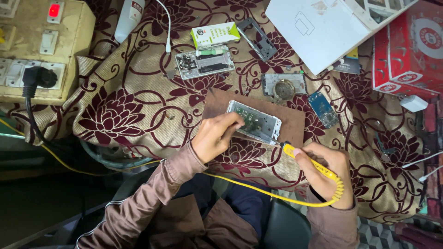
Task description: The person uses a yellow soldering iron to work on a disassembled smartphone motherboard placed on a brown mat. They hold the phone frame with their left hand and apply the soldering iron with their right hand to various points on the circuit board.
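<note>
An opened phone body (256, 121) with its circuit board showing lies on a brown board (290, 121). My left hand (215, 136) presses down on the phone's near left end with its fingertips. My right hand (326, 174) grips a yellow soldering iron (312, 165) like a pen, its tip at the phone's near right corner. The iron's yellow cable (258, 189) runs from my right wrist across my lap to the left.
A second opened phone (205, 63), a green and white box (215, 34), a grey frame (257, 38), a round-part plate (284, 86) and a blue circuit board (323, 109) lie on the floral cloth (115, 110). A white box (318, 27) and red cartons (410, 50) sit at right, a switchboard (39, 50) at left.
</note>
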